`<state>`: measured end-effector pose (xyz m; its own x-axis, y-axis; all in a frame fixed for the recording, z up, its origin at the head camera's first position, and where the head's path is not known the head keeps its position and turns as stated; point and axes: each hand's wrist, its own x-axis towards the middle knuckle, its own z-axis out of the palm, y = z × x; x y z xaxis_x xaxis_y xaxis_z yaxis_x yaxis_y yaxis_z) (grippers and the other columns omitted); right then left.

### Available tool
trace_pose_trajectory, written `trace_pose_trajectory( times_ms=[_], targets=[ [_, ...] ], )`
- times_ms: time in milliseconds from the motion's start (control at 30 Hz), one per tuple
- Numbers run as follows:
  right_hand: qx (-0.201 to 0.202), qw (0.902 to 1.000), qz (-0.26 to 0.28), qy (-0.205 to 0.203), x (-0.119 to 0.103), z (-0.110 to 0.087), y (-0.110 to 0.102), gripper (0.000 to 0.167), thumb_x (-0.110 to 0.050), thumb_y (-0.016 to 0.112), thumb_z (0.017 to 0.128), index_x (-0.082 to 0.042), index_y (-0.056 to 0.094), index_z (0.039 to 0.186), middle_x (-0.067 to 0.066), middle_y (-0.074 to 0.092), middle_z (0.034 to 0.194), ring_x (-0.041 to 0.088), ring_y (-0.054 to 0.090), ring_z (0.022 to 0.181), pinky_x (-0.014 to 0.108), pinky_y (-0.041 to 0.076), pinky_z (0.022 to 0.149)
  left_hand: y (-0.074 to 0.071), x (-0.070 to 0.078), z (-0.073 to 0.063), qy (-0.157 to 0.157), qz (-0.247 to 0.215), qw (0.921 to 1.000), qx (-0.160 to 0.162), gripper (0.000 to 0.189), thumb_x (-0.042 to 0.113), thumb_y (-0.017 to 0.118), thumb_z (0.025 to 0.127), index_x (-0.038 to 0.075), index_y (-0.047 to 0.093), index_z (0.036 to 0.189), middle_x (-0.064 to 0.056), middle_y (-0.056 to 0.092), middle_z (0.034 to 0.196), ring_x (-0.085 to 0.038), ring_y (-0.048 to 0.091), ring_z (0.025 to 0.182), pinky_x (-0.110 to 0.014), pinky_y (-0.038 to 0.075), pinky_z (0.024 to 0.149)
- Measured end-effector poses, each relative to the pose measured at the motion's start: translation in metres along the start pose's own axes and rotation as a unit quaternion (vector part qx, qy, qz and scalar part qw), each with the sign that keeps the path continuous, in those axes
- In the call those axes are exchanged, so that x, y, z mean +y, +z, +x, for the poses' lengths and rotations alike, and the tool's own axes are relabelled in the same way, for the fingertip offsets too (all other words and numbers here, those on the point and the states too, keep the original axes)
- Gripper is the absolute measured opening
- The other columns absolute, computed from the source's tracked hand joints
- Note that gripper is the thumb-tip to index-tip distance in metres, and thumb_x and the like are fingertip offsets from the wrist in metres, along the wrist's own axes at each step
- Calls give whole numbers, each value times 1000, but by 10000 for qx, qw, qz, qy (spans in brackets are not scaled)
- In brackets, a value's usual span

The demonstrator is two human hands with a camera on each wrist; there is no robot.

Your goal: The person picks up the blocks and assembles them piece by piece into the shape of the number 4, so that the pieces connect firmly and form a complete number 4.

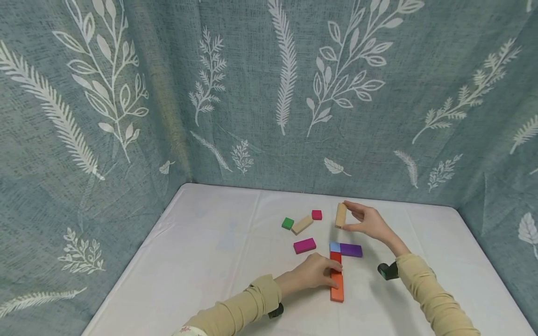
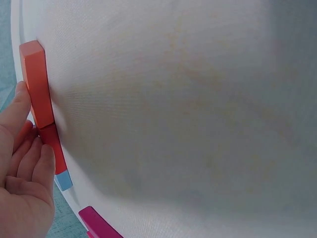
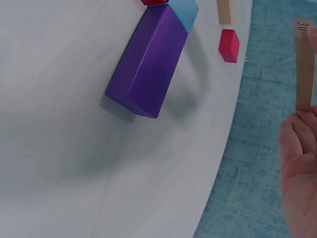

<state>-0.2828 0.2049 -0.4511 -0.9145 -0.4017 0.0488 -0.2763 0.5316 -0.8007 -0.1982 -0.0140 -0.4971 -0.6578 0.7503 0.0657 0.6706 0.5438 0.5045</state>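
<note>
My right hand (image 1: 370, 223) pinches a plain wooden block (image 1: 341, 215) upright between thumb and fingers above the table's far part. In the right wrist view, dark printing shows on the block's end. My left hand (image 1: 313, 271) rests on a row of blocks, its thumb at the orange block (image 1: 337, 293) and its fingers at the red block (image 1: 336, 257). A light blue block (image 1: 335, 247) adjoins the red one's far end. From it a purple block (image 1: 350, 250) extends to the right. Parts of the red and orange blocks are hidden by fingers in the head view.
Left of the row lies a magenta block (image 1: 304, 246). Farther back are a green cube (image 1: 287, 223), another plain wooden block (image 1: 302, 225) and a small pinkish-red block (image 1: 317, 214). A white cloth (image 1: 201, 242) covers the table; a leaf-patterned teal curtain (image 1: 252, 93) hangs behind.
</note>
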Motion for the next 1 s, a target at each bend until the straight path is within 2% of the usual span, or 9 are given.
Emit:
trace_pose_trajectory(
  times_ms=[133,367,567,733,1000],
  targets=[
    [-91,9999,-25,-62,-1,0,2,77,-18,76,80,5,37,142,26,39,145,40,40,133,44,38,105,0,0,0,6,25,10000,1,37,30,76,79,14,71,112,7,71,110,-2,62,103,-13,44,88],
    [-159,9999,-8,-8,-1,-1,5,76,-15,75,80,6,36,141,26,39,145,41,40,133,47,38,105,0,1,0,-182,-172,9996,-143,38,28,76,79,14,70,115,7,70,112,-2,62,101,-13,44,87],
    [-264,9997,15,-6,7,1,10,75,-15,75,80,7,36,141,27,39,145,42,40,132,48,38,105,0,1,1,-241,-195,9994,-175,39,28,76,79,15,69,115,8,70,113,-1,61,102,-14,43,88],
    [-362,9993,-1,-10,16,4,13,76,-16,75,80,7,36,141,27,39,145,42,39,133,49,37,105,0,1,1,-155,-134,9997,-136,38,29,75,80,15,70,114,8,70,112,-1,61,102,-14,43,88],
    [-547,9983,-109,195,24,6,17,77,-19,76,80,8,36,141,28,40,144,43,40,132,50,37,105,0,1,0,-198,-184,9995,-170,38,29,75,80,15,69,115,9,70,112,1,60,102,-14,43,89]
  ],
)
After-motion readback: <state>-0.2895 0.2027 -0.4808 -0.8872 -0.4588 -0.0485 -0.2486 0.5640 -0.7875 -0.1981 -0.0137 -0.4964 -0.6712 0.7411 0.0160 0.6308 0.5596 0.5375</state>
